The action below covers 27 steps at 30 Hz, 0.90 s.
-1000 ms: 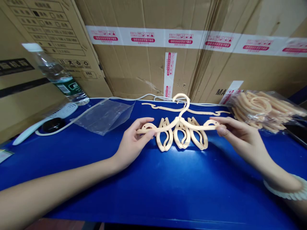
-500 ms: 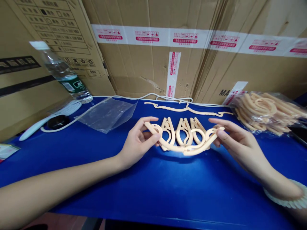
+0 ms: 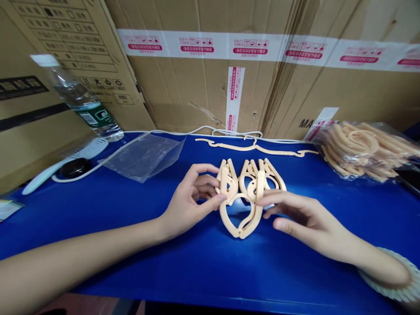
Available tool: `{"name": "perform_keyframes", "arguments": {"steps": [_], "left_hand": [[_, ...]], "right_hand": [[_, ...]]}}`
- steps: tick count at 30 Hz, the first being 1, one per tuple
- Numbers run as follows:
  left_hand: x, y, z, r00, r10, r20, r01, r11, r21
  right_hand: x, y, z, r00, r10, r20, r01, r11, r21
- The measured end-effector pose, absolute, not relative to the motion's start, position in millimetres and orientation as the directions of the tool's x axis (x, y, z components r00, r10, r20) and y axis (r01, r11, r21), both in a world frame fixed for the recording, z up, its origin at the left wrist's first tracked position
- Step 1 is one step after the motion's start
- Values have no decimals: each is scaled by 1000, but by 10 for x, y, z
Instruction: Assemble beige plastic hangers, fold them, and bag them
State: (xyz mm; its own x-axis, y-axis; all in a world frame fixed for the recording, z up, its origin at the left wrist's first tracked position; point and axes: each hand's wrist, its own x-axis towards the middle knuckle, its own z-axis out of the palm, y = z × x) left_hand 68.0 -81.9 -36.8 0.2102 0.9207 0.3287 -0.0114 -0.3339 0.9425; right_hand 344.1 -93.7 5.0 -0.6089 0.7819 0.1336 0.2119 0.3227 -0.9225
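Note:
A beige folding hanger, its two arms folded up into a narrow loop, stands above the blue table in front of me. My left hand pinches its left arm between thumb and fingers. The fingertips of my right hand touch the right arm from outside, with the thumb stretched away from it. Just behind lie several more folded hangers in a row, partly covered by the one in my hand. Farther back an unfolded hanger lies spread out flat.
A clear bag of beige hangers lies at the right. Along the left are a water bottle, a pale comb, a dark round object and an empty plastic bag. A white cable runs before the cardboard boxes.
The hanger's arms have swung from spread wide to folded upward. My right hand has moved left and loosened from a pinch to a fingertip touch.

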Motion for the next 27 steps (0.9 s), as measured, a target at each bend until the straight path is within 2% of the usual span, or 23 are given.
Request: {"name": "perform_keyframes", "arguments": {"steps": [3, 5, 9, 13, 18, 22, 27], "left_hand": [[683, -820, -358, 239, 910, 338, 50, -359, 932], [683, -823, -350, 257, 899, 355, 88, -387, 918], [661, -827, -357, 279, 845, 455, 117, -501, 858], [620, -819, -366, 430, 692, 580, 176, -694, 698], [599, -841, -343, 614, 507, 605, 108, -813, 572], [599, -851, -349, 674, 475, 566, 87, -811, 578], [592, -816, -376, 634, 569, 524, 112, -738, 665]], "right_hand": [[3444, -972, 70, -712, 692, 120, 250, 410, -877], [3450, -980, 79, -728, 677, 110, 277, 437, -856], [3459, -970, 69, -705, 705, 76, 281, 375, -883], [3471, -948, 28, -652, 753, 85, 271, 337, -901], [3475, -967, 19, -598, 793, 116, 283, 344, -895], [3452, -988, 48, -622, 769, 148, 289, 401, -870], [3429, -985, 56, -618, 766, 177, 249, 404, -880]]}}
